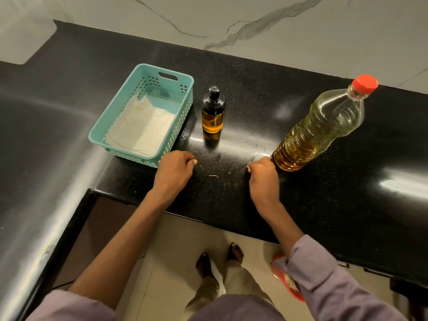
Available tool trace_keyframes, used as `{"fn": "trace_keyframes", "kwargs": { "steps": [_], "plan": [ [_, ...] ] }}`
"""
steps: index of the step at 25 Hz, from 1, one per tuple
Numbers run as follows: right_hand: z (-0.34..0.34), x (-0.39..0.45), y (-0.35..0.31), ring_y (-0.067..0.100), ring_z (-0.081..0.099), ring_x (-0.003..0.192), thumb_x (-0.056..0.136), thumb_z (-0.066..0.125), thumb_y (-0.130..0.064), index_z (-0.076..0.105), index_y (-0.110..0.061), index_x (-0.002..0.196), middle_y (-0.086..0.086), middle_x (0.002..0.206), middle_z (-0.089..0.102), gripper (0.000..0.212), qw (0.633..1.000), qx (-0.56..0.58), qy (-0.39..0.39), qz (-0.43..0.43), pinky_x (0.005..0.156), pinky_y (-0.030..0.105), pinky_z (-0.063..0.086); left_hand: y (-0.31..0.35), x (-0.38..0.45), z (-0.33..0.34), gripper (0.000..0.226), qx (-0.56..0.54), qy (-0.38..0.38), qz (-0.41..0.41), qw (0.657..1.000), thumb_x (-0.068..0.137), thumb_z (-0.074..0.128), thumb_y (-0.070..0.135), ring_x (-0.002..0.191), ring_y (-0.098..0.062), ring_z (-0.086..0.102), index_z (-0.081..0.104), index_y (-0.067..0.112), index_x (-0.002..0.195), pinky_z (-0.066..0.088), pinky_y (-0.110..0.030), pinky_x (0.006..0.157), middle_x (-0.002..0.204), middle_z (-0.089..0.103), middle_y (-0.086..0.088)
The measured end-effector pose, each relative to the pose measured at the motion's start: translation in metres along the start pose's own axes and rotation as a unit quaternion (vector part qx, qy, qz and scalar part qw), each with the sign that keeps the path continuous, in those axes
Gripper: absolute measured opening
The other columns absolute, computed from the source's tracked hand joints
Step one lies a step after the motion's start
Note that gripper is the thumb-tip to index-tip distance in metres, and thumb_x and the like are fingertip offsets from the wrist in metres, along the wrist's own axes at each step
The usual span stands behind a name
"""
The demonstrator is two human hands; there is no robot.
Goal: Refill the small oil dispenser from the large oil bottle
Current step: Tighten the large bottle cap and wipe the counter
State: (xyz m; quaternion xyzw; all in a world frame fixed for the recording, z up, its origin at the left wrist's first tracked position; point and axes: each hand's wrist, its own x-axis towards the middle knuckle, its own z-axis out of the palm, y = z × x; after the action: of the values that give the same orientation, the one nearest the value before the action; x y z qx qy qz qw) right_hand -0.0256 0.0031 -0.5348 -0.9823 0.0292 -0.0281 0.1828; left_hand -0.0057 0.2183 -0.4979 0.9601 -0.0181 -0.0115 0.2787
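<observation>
Two hands, left (174, 167) and right (262, 174), curled empty on glossy black counter (324, 205), marble wall (254, 24), beige floor tiles (176, 239)

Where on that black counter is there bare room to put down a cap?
Bare counter lies between the small oil dispenser and the large oil bottle, also right of the bottle. It is tighter between the teal basket and the dispenser, and near the front edge where the left hand and right hand rest.

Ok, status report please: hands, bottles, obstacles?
Both hands curled, empty, on counter. Dispenser and bottle capped, untouched. Nothing between.
</observation>
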Motion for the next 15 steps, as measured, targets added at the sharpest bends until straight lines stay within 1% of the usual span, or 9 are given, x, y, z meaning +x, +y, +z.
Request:
{"fn": "trace_keyframes", "kwargs": {
  "steps": [2,4,6,7,9,10,11,13,15],
  "plan": [
    [0.013,-0.014,-0.033,0.027,0.054,0.084,0.084,0.057,0.008,0.067,0.0,0.086,0.013,0.089,0.057,0.013,0.999,0.024,-0.019,-0.024,0.064,0.03,0.042,0.003,-0.001,0.003,0.021,-0.001,-0.009,-0.002,1.0,0.09,0.057,0.022,0.076,-0.017,0.065,0.073,0.008,0.092,0.054,-0.034,0.074,0.084,0.073,-0.006],
    [0.023,-0.032,-0.057,0.028,0.053,0.079,0.085,0.058,0.003,0.063,-0.001,0.082,0.013,0.085,0.053,0.007,0.993,0.04,-0.05,-0.1,0.059,0.032,0.043,0.006,-0.001,0.003,0.022,0.004,-0.008,-0.003,1.0,0.089,0.058,0.022,0.079,-0.018,0.066,0.073,0.008,0.094,0.054,-0.034,0.076,0.087,0.073,-0.007],
    [0.02,-0.036,-0.051,0.026,0.051,0.082,0.09,0.055,-0.005,0.063,-0.002,0.086,0.012,0.088,0.052,0.01,0.982,0.041,-0.088,-0.161,0.061,0.037,0.046,0.007,-0.001,0.0,0.021,0.002,-0.001,0.0,1.0,0.089,0.058,0.021,0.079,-0.019,0.066,0.073,0.008,0.095,0.052,-0.03,0.074,0.088,0.074,-0.007],
    [0.015,-0.029,-0.041,0.025,0.051,0.084,0.092,0.052,-0.008,0.064,-0.003,0.088,0.011,0.089,0.053,0.014,0.982,0.039,-0.088,-0.162,0.064,0.036,0.045,0.008,-0.001,-0.003,0.021,0.002,0.005,0.003,1.0,0.089,0.058,0.021,0.077,-0.018,0.065,0.074,0.009,0.095,0.051,-0.03,0.073,0.086,0.074,-0.006],
    [0.01,-0.004,-0.026,0.023,0.051,0.083,0.094,0.05,-0.009,0.066,-0.004,0.086,0.01,0.087,0.055,0.019,0.992,0.029,-0.054,-0.111,0.063,0.031,0.039,0.006,-0.002,-0.007,0.022,-0.003,0.016,0.007,1.0,0.09,0.057,0.022,0.073,-0.017,0.065,0.074,0.008,0.092,0.053,-0.031,0.072,0.083,0.073,-0.006],
    [0.01,0.011,-0.027,0.024,0.052,0.082,0.093,0.05,-0.008,0.066,-0.004,0.082,0.01,0.084,0.055,0.02,0.995,0.024,-0.041,-0.084,0.062,0.03,0.036,0.004,-0.003,-0.008,0.022,-0.005,0.021,0.004,1.0,0.09,0.057,0.022,0.072,-0.017,0.064,0.074,0.007,0.09,0.054,-0.033,0.073,0.082,0.073,-0.006],
    [0.012,0.02,-0.037,0.026,0.053,0.081,0.091,0.051,-0.007,0.066,-0.004,0.08,0.01,0.082,0.054,0.019,0.996,0.023,-0.045,-0.08,0.06,0.031,0.033,0.003,-0.004,-0.008,0.022,-0.005,0.021,0.0,1.0,0.09,0.057,0.022,0.072,-0.017,0.064,0.074,0.006,0.089,0.054,-0.033,0.073,0.081,0.073,-0.006],
    [0.021,0.014,-0.064,0.029,0.053,0.081,0.087,0.054,-0.002,0.066,-0.003,0.082,0.011,0.083,0.053,0.013,0.983,0.017,-0.094,-0.154,0.058,0.033,0.034,0.001,-0.008,-0.007,0.023,0.002,0.013,-0.007,1.0,0.089,0.058,0.022,0.073,-0.018,0.065,0.074,0.006,0.088,0.054,-0.034,0.073,0.082,0.073,-0.007],
    [0.019,-0.013,-0.066,0.03,0.053,0.085,0.087,0.056,-0.003,0.067,-0.002,0.092,0.012,0.087,0.054,0.013,0.954,0.014,-0.147,-0.26,0.061,0.037,0.042,-0.003,-0.01,-0.009,0.024,0.012,0.006,-0.015,1.0,0.089,0.057,0.022,0.071,-0.021,0.064,0.072,0.004,0.085,0.053,-0.037,0.071,0.078,0.072,-0.01]
  ]
}}
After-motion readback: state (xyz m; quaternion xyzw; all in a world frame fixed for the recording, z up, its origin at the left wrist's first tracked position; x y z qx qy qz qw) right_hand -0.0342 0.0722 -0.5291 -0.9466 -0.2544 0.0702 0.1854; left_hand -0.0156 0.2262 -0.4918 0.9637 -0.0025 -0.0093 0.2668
